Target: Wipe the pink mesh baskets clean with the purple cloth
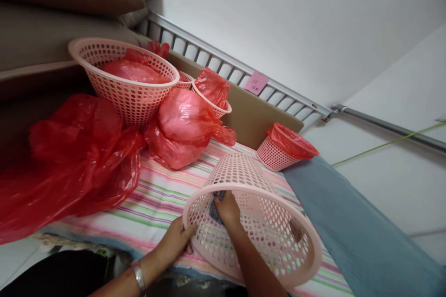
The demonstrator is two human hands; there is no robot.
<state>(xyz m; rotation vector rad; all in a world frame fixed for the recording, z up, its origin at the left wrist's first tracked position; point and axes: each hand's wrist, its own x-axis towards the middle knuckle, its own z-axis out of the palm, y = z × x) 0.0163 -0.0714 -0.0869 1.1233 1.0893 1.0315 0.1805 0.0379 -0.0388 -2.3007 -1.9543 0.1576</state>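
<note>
A pale pink perforated plastic basket (240, 171) lies on its side on the striped cloth, its wide mouth facing me. My left hand (176, 239) grips the rim on the left, thumb and fingers closed round the edge. Reaching in through the mouth, my right hand (228, 211) is closed on a dark grey cloth (216, 208) and presses it against the inner left wall. Part of the cloth is hidden by the hand and the rim. To the left of the basket sits a stuffed red plastic bag (188, 125).
A larger pink basket (128, 97) holds red plastic. Loose red bags (87, 153) spread at the left. Behind stand a smaller basket (209, 97) and a red-lined basket (282, 148). A metal rail (223, 67) with a pink note (257, 82) runs along the wall.
</note>
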